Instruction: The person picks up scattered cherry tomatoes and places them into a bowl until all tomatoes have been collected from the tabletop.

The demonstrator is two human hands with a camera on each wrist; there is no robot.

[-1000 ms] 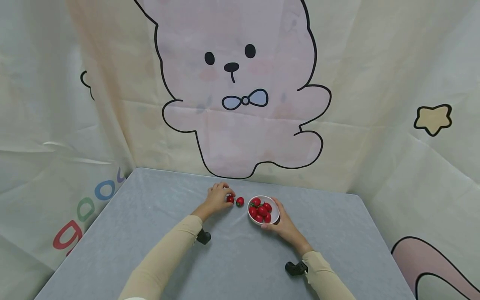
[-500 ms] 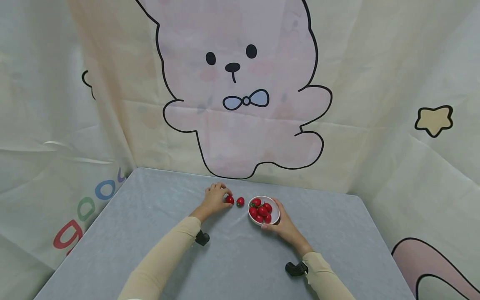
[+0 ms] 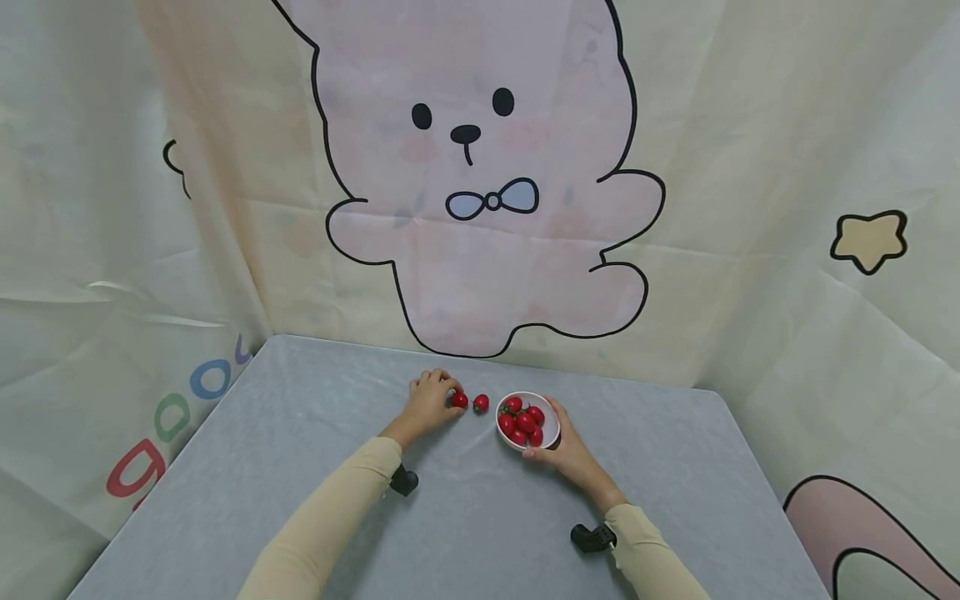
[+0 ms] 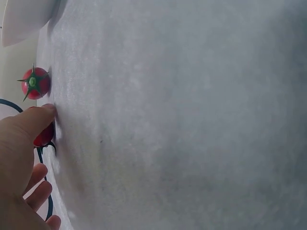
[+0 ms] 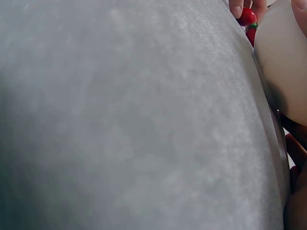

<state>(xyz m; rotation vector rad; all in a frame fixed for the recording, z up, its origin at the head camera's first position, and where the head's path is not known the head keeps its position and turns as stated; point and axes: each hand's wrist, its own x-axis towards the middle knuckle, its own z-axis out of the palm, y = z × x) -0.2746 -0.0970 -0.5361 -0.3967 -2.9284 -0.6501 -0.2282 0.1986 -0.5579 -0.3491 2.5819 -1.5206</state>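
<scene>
My left hand [image 3: 431, 403] pinches a red cherry tomato [image 3: 460, 400] between thumb and fingers, low at the tablecloth. In the left wrist view the thumb covers part of that tomato [image 4: 44, 137], and its green stem shows below. A second cherry tomato [image 3: 481, 404] lies on the cloth just to the right, its green calyx towards the left wrist camera. Further right stands a white bowl [image 3: 552, 427] with several cherry tomatoes [image 3: 524, 422] in it. My right hand [image 3: 572, 454] grips the bowl's right side, thumb at the near edge and fingers round the far side.
A grey cloth covers the table [image 3: 480, 517]. Behind it hangs a cream curtain [image 3: 712, 275] with a cartoon bear. Black wrist cameras [image 3: 592, 537] sit below both hands. In the left wrist view the bowl [image 4: 26, 19] shows at the top left corner.
The left hand has shifted slightly left with the tomato, widening the gap to the second one. The right hand and bowl look the same.
</scene>
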